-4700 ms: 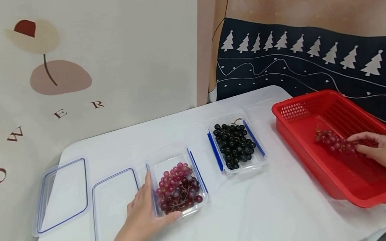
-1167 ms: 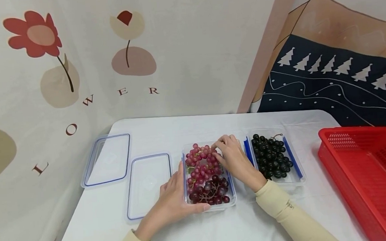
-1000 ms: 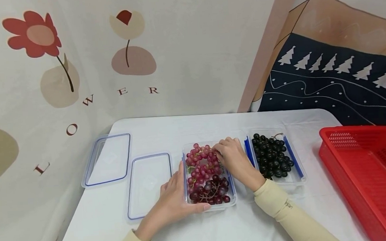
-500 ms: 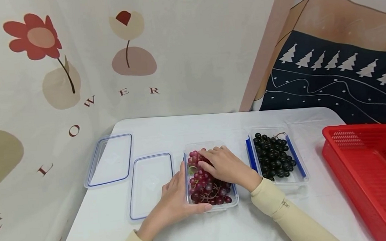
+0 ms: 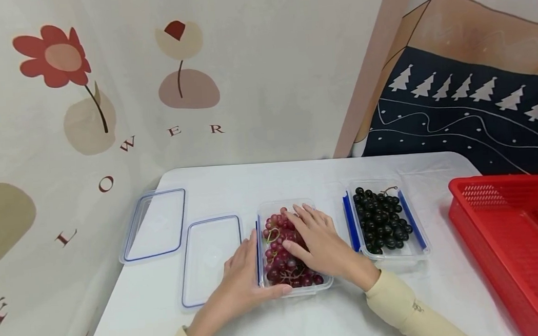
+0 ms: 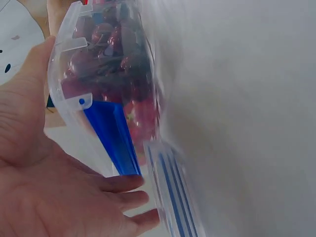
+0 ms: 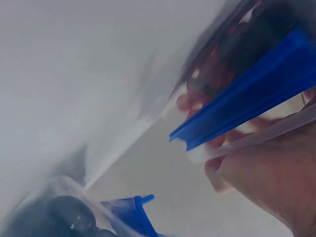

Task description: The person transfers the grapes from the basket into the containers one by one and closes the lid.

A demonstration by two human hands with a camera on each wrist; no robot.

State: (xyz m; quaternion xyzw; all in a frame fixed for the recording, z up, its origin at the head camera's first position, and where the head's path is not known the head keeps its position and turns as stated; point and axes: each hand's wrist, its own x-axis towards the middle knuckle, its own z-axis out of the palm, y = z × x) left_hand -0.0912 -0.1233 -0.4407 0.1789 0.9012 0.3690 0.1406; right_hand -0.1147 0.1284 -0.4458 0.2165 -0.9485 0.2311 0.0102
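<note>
A clear plastic food container [image 5: 307, 290] with blue side clips holds red and dark purple grapes [image 5: 279, 264]. In the head view, my left hand [image 5: 236, 280] rests along its left side, thumb across the near corner. The left wrist view shows the left fingers [image 6: 126, 182] extended beside the blue clip [image 6: 113, 136]. My right hand [image 5: 322, 242] lies over the red grapes with fingers spread, touching the bunch and covering part of it. A green stem [image 5: 273, 234] shows beside its thumb. In the right wrist view, the right hand [image 7: 271, 177] is at the container's rim.
Right of it stands a second clear container [image 5: 415, 251] of black grapes [image 5: 378, 220]. Two clear lids with blue seals, one nearer [image 5: 212, 261] and one farther [image 5: 154, 224], lie to the left. A red plastic basket [image 5: 490, 236] stands at the right edge.
Earlier, my right hand lifted red grapes from the red basket, then placed them in the container. Since then it has spread over the bunch. My left hand stays at the container's side.
</note>
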